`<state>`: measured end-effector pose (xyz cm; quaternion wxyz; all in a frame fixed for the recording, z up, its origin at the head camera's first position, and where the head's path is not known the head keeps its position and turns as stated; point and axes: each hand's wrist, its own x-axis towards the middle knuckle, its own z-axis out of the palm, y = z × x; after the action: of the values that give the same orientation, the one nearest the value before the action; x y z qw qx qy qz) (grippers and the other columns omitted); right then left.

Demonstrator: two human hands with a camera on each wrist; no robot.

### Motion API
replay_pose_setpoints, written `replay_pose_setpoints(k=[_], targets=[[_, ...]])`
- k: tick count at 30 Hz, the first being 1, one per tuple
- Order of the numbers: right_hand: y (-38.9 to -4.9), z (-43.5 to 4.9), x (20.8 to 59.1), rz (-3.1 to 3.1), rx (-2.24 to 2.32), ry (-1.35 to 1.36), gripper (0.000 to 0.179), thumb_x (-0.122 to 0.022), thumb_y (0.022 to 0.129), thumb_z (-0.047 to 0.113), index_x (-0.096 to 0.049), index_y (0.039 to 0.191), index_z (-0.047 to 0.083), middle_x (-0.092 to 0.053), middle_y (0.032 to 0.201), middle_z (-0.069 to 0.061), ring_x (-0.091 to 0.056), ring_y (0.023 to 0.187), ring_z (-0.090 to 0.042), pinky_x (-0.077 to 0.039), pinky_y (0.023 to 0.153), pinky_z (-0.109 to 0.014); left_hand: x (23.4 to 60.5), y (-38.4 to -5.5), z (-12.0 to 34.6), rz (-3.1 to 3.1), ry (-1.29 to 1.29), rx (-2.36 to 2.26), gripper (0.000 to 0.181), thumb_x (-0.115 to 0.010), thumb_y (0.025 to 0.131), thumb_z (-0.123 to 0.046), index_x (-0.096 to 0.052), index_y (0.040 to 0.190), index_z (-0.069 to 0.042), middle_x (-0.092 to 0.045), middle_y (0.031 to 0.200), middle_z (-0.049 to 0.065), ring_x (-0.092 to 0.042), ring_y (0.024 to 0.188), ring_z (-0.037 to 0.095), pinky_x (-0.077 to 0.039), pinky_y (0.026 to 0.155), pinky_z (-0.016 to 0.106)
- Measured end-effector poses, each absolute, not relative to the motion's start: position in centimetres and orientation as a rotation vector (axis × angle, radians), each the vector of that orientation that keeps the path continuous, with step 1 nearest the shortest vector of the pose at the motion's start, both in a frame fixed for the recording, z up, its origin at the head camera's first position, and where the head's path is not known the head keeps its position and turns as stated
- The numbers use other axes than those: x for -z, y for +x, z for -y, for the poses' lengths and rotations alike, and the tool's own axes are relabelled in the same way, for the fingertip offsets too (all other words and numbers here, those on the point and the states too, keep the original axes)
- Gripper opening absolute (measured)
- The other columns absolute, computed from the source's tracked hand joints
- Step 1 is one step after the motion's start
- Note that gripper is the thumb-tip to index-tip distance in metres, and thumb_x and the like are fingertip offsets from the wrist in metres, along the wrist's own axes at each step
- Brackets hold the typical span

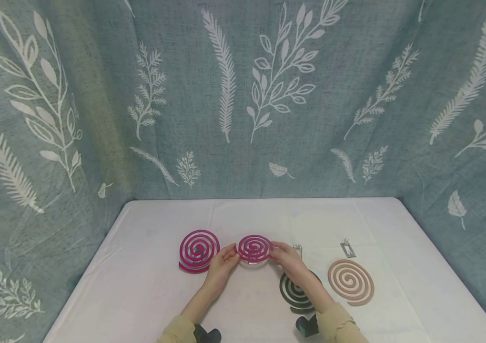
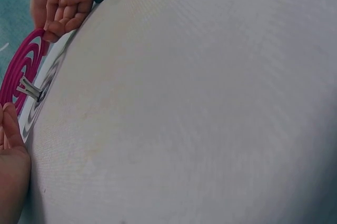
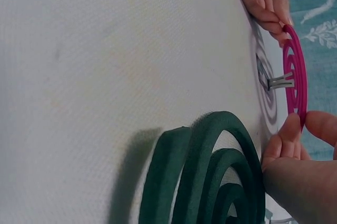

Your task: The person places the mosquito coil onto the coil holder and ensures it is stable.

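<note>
Beige sleeves (image 1: 338,322) and dark wrist devices (image 1: 307,326) stand nearest the head camera, at its lower edge. Fingers of the left hand (image 1: 221,261) and right hand (image 1: 290,259) are found pinching opposite edges of a magenta spiral coil (image 1: 253,247). Said coil is raised above the counter (image 1: 153,286), between the hands; it is round, held flat and roughly parallel to the surface, its span running left to right. A metal stand (image 3: 281,83) rises beneath its centre; contact between the two cannot be confirmed. A second magenta coil (image 1: 199,249) sits just beside the left hand. A dark green coil (image 3: 190,166) lies partly under the right forearm (image 1: 318,293), with a tan coil (image 1: 349,280) to its right. Beyond the latter lies a flat metal piece (image 1: 348,249). Blue-green curtain (image 1: 243,176), patterned with white leaves, encloses the far side and flanks.
</note>
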<state>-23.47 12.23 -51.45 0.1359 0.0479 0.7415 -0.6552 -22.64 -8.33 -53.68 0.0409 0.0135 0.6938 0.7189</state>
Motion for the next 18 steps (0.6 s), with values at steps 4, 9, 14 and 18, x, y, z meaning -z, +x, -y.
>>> replay_pose_setpoints(k=[4, 9, 14, 18], targets=[[-23.45, -12.21, 51.46, -2.148, 1.899, 0.146, 0.051, -0.053, 0.092, 0.015, -0.04, 0.136, -0.008, -0.056, 0.128, -0.024, -0.055, 0.115, -0.032, -0.026, 0.106, -0.067, 53.63, -22.6, 8.33, -2.123, 0.035, -2.198, 0.047, -0.055, 0.094, -0.007, -0.041, 0.136, 0.01, -0.058, 0.112, 0.016, -0.055, 0.09, -0.003, -0.046, 0.083, 0.007], [-23.4, -12.19, 51.41, -2.151, 1.889, 0.144, 0.051, -0.053, 0.092, 0.016, -0.04, 0.136, -0.008, -0.055, 0.129, -0.024, -0.054, 0.116, -0.034, -0.025, 0.106, -0.068, 53.56, -22.52, 8.32, -2.125, 0.03, -2.193, 0.047, -0.054, 0.094, -0.008, -0.041, 0.136, 0.01, -0.058, 0.113, 0.017, -0.055, 0.091, -0.003, -0.046, 0.083, 0.007], [-23.43, -12.19, 51.48, -2.152, 1.893, 0.136, 0.051, -0.053, 0.092, 0.016, -0.04, 0.136, -0.008, -0.054, 0.129, -0.024, -0.054, 0.116, -0.033, -0.029, 0.106, -0.064, 53.56, -22.49, 8.32, -2.135, 0.029, -2.183, 0.048, -0.054, 0.095, -0.009, -0.041, 0.137, 0.009, -0.058, 0.114, 0.018, -0.055, 0.091, -0.003, -0.046, 0.083, 0.007], [-23.47, -12.2, 51.58, -2.156, 1.895, 0.137, 0.051, -0.053, 0.092, 0.015, -0.04, 0.136, -0.008, -0.055, 0.129, -0.024, -0.054, 0.116, -0.033, -0.032, 0.106, -0.061, 53.63, -22.53, 8.33, -2.134, 0.034, -2.184, 0.048, -0.054, 0.095, -0.008, -0.04, 0.137, 0.009, -0.058, 0.113, 0.017, -0.055, 0.091, -0.003, -0.046, 0.083, 0.007]])
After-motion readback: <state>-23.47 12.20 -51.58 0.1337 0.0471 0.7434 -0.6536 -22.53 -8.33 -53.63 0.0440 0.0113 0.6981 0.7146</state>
